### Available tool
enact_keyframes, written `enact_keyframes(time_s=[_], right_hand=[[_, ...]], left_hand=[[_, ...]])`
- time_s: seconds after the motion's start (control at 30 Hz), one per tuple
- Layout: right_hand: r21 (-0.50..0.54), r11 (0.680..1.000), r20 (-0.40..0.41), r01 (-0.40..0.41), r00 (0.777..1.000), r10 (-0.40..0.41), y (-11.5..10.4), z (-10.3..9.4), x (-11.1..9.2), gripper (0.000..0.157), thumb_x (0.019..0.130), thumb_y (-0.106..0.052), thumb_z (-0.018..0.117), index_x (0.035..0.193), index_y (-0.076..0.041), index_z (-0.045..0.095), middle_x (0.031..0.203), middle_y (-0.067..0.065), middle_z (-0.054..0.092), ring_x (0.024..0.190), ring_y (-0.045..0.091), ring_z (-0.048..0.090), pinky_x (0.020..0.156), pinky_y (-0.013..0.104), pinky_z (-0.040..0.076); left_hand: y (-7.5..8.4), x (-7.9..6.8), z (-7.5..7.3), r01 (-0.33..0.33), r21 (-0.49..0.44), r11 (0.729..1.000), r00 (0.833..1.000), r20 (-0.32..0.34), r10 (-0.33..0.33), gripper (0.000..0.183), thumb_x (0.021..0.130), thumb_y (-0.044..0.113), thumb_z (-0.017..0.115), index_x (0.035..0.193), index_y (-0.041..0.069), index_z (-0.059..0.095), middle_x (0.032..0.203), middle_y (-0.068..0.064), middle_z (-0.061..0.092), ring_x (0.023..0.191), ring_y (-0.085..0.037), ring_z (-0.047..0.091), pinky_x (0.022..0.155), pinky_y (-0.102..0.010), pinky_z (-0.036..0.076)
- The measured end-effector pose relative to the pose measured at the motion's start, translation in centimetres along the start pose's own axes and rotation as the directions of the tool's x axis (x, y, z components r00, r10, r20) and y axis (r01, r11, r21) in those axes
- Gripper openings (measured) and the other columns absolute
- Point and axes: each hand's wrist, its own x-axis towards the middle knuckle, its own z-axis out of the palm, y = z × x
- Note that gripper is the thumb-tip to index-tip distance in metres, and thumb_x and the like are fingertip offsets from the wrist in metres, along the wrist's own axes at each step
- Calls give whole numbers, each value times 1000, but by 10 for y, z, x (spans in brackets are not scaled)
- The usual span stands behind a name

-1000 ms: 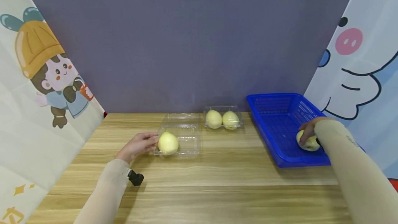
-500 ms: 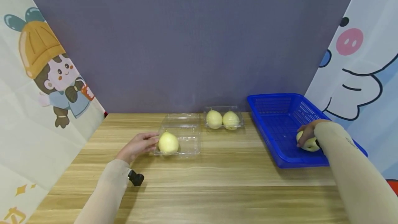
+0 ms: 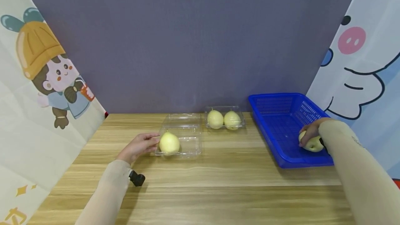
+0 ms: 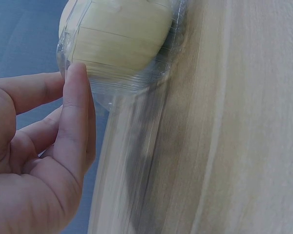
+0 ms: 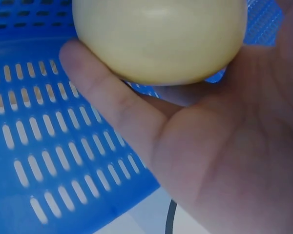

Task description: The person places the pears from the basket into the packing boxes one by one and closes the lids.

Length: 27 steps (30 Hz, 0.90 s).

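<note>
My left hand (image 3: 138,147) pinches the left rim of a clear plastic clamshell box (image 3: 191,144) between thumb and fingertips, as the left wrist view shows. The box lies with its lid folded back, and one pale yellow pear (image 3: 169,143) sits in its left half. On the right, my right hand (image 3: 312,128) reaches into a blue plastic basket (image 3: 275,145) and grips another pear (image 3: 314,144). Thumb and palm lie around that pear (image 5: 161,39) in the right wrist view; the other fingers are mostly hidden.
A second clear box (image 3: 225,126) holding two pears stands at the back of the wooden table (image 3: 218,197), left of the basket. Behind runs a grey wall panel (image 3: 193,44), with printed cloths (image 3: 359,79) at both sides.
Both hands stay almost where they were. The right hand's fingers have settled slightly farther around the pear in the basket; the box and its pear have not moved.
</note>
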Motion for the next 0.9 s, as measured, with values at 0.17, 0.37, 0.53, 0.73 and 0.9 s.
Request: enact_keyframes(time_s=[0.17,0.37,0.53,0.73,0.9], right_hand=[[91,996,39,14,999,-18,0,-3,-2,96,79,-54,80,147,-1,37,130,49,24,113,57,45,90,65,47],[184,983,66,15,997,-28,-2,-3,3,91,84,-46,79,146,2,33,114,37,40,94,37,56,76,44,57],[180,981,106,71,990,-91,-8,-1,6,86,87,-40,76,144,4,29,97,17,56,73,20,61,63,26,56],[223,968,111,119,983,-147,-15,-3,5,86,88,-36,75,146,4,26,100,16,55,71,17,58,57,20,52],[246,957,70,156,982,-178,-15,-6,11,89,85,-36,76,148,1,26,107,23,48,87,26,56,66,30,55]], left_hand=[[0,1,-1,8,0,1000,1000,0,-8,53,105,11,55,149,-10,36,124,-17,58,89,-12,63,81,-23,57],[0,3,-2,1,-1,1000,1000,9,-1,53,104,10,55,148,-11,36,126,-18,57,90,-12,63,82,-24,57],[-1,4,-2,-1,-6,1000,1000,19,1,54,104,10,55,148,-13,35,123,-16,58,89,-12,63,81,-24,57],[0,4,-2,2,-4,1000,1000,15,-2,54,104,11,56,149,-11,36,124,-16,59,89,-12,63,80,-23,57],[1,3,-2,4,1,1000,1000,18,-4,55,104,13,56,149,-11,35,127,-16,58,91,-12,63,80,-23,57]])
